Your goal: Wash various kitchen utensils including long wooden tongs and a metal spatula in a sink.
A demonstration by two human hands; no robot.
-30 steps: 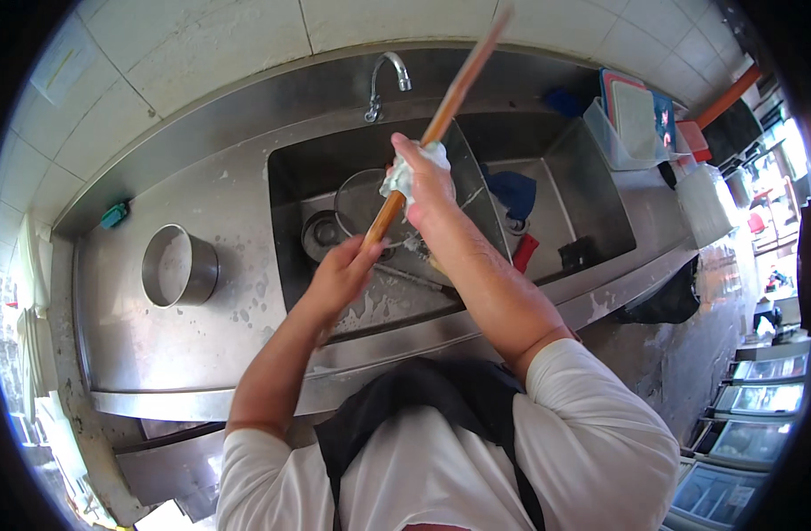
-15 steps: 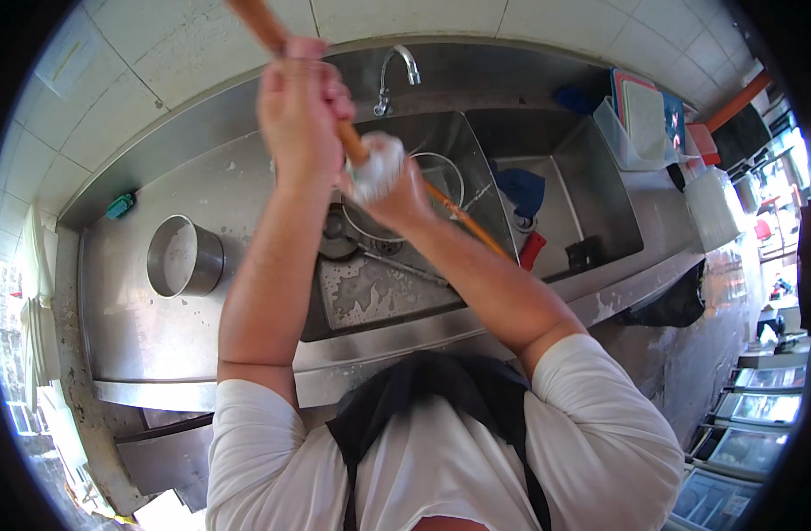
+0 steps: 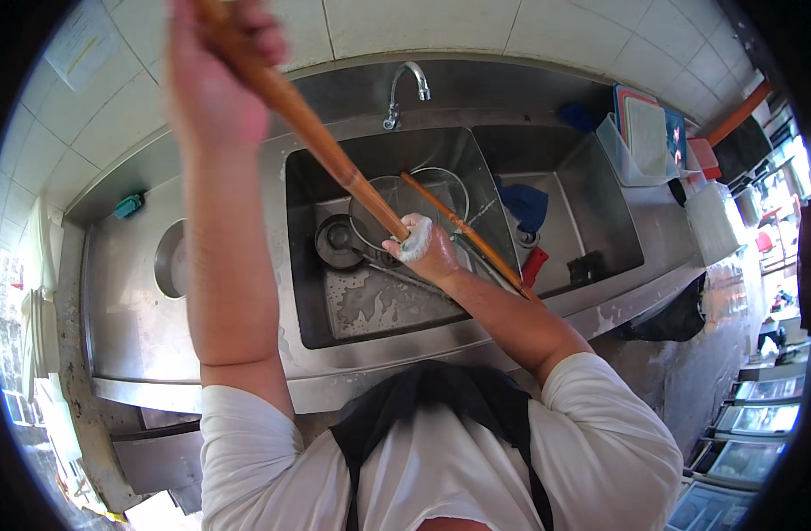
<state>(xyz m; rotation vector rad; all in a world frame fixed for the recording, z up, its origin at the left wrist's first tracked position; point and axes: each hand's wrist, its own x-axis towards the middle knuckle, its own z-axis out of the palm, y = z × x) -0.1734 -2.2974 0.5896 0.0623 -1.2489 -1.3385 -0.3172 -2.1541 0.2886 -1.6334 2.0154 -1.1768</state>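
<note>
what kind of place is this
Most likely the wash-up area of a commercial kitchen. A long stainless steel double sink with a tap stands against a tiled wall, ladles lie in the basin, and the right hand rubs a soapy cloth along a long wooden handle.

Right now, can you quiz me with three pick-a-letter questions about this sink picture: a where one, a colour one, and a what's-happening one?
1. Where is the tap?
A. On the floor
B. Behind the left basin
C. Inside the clear bin

2. What colour is the cloth in the right basin?
A. Blue
B. Yellow
C. Pink

3. What is the left hand doing?
A. Hanging free
B. Turning the tap
C. Gripping the long wooden handle

Answers: 1 B, it stands at the back wall over that basin. 2 A, it shows dark blue against the steel. 3 C, its fingers wrap the handle up high, while the right hand presses a soapy white pad lower down.
</note>
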